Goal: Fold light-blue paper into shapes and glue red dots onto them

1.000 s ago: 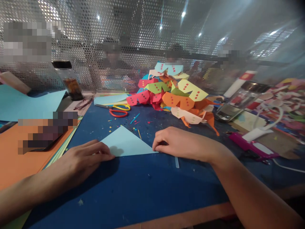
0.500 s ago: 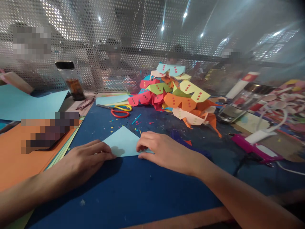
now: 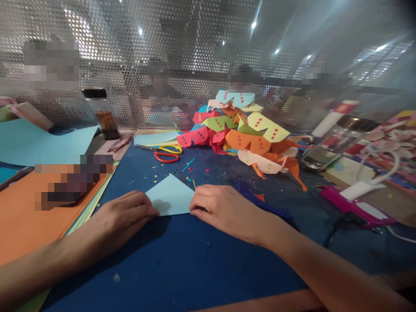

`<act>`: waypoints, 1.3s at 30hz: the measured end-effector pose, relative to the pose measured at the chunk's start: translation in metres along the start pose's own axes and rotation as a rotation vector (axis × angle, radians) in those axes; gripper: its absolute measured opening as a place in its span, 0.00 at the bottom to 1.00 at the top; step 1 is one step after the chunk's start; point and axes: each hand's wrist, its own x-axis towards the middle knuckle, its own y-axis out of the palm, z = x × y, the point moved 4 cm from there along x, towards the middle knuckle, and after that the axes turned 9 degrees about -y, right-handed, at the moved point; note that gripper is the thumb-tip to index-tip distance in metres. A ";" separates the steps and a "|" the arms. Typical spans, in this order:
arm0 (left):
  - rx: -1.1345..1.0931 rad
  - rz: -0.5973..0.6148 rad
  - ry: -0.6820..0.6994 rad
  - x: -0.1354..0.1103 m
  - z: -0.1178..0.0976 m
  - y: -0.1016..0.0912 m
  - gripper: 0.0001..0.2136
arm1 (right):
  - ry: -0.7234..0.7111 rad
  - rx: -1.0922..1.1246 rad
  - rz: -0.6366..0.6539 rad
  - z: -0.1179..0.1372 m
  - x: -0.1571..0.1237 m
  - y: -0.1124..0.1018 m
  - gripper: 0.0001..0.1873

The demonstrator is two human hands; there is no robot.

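Observation:
A light blue sheet of paper (image 3: 172, 197), folded to a triangle with its peak pointing away from me, lies on the blue tabletop (image 3: 156, 264). My left hand (image 3: 125, 216) is closed on its left corner, fingers pressed together at the lower edge. At the right corner my right hand (image 3: 221, 210) is closed on the paper too, its curled fingers covering that corner. Beyond the peak lie tiny paper scraps and scissors (image 3: 167, 157) with one red and one yellow handle loop.
A pile of colourful folded paper shapes (image 3: 250, 138) stands at the back. Orange sheets (image 3: 22, 216) and a bottle of dark liquid (image 3: 105, 117) are on the left. To the right are a clear jar (image 3: 334, 145) and a magenta glue gun (image 3: 357, 208). Perforated metal closes off the back.
The fingers of my right hand have closed down over the paper's right corner, which showed between them before. My left hand keeps its place on the paper. The whole view has shifted slightly.

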 end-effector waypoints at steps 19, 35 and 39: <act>-0.099 0.022 -0.266 0.002 0.015 0.005 0.05 | 0.075 0.179 -0.001 -0.006 -0.001 0.001 0.07; -0.105 0.063 -0.344 0.003 0.017 0.003 0.06 | 0.192 0.239 0.005 -0.010 0.002 0.004 0.04; -0.090 0.036 -0.238 0.002 0.013 0.001 0.06 | 0.161 0.215 0.012 -0.009 0.002 0.005 0.04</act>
